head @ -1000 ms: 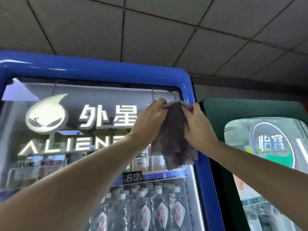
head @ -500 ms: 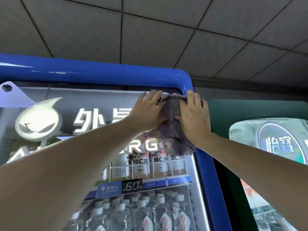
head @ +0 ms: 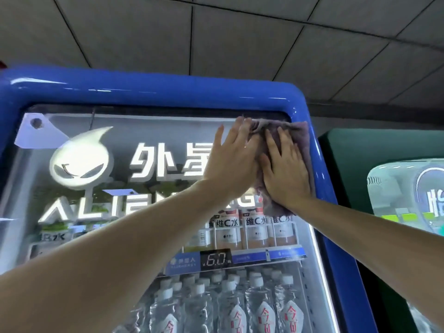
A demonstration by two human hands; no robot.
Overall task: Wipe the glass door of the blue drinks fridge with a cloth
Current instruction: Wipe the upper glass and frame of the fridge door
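The blue drinks fridge (head: 153,92) fills the view, its glass door (head: 149,236) showing a lit white logo and shelves of bottles behind it. A purple-grey cloth (head: 301,138) is spread flat in the door's top right corner, against the blue frame. My right hand (head: 284,169) presses flat on the cloth with straight fingers. Beside it, my left hand (head: 231,159) lies flat too, its fingertips on the cloth's left edge and its palm over the glass.
A dark green fridge (head: 384,179) with a rounded lit panel stands right beside the blue one. Grey ceiling tiles (head: 240,39) hang close above the fridge top. Water bottles (head: 228,306) fill the lower shelf behind the glass.
Both hands have gone from bunching the cloth to laying it flat, and have moved it up into the door's top right corner. The fingers have straightened.
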